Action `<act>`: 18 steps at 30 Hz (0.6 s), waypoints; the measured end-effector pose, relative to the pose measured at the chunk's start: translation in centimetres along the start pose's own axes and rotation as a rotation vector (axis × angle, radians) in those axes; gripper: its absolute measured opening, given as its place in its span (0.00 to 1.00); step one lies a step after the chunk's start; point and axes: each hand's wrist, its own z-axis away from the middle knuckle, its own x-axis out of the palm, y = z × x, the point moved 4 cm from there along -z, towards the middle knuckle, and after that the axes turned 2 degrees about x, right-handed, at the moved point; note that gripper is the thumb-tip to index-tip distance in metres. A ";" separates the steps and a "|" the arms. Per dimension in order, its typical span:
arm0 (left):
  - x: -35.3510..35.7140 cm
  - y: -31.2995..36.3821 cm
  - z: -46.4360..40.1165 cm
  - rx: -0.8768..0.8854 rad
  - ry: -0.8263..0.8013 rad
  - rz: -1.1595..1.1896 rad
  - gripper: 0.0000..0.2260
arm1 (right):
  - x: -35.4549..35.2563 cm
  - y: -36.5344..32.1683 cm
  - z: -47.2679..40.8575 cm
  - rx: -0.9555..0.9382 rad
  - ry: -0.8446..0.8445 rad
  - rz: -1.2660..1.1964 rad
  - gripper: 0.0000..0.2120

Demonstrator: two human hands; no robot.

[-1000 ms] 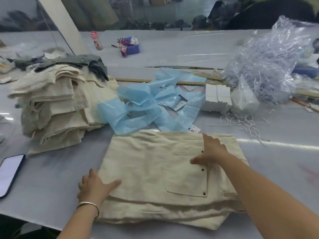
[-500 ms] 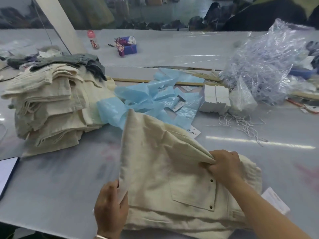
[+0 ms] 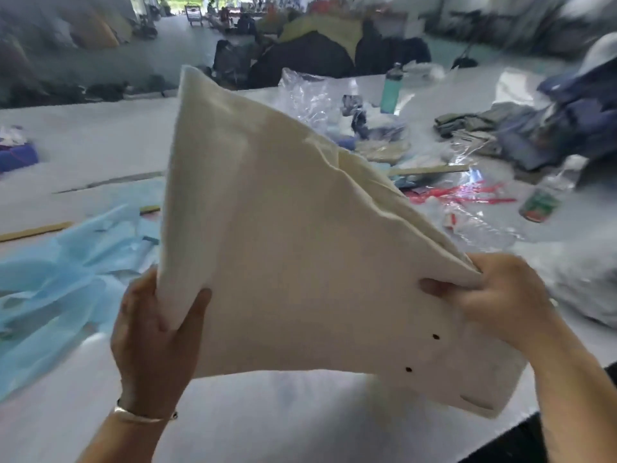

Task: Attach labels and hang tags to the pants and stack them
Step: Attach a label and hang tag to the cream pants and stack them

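The folded cream pants (image 3: 300, 262), which a second ago were lying flat on the table (image 3: 267, 419), are now being lifted clear of it and tilted up in front of the person. The left hand (image 3: 150, 335) is gripping the near left edge, thumb curled over the front, while the right hand (image 3: 494, 299) is pinching the folded right corner with curled fingers. Judging from this, the pair is being carried off toward a stack, away from the blue plastic bags (image 3: 60, 279) at left.
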 end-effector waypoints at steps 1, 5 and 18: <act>2.6 2.2 -1.1 0.086 -0.047 0.027 0.24 | -2.1 1.9 -0.1 0.049 0.025 -0.011 0.17; 12.2 9.1 -5.1 0.390 -0.165 0.075 0.25 | -6.7 8.7 -2.0 0.226 0.040 -0.107 0.19; 34.6 14.7 9.0 0.458 -1.204 -0.039 0.20 | 7.1 23.4 -4.6 0.256 -0.266 0.200 0.23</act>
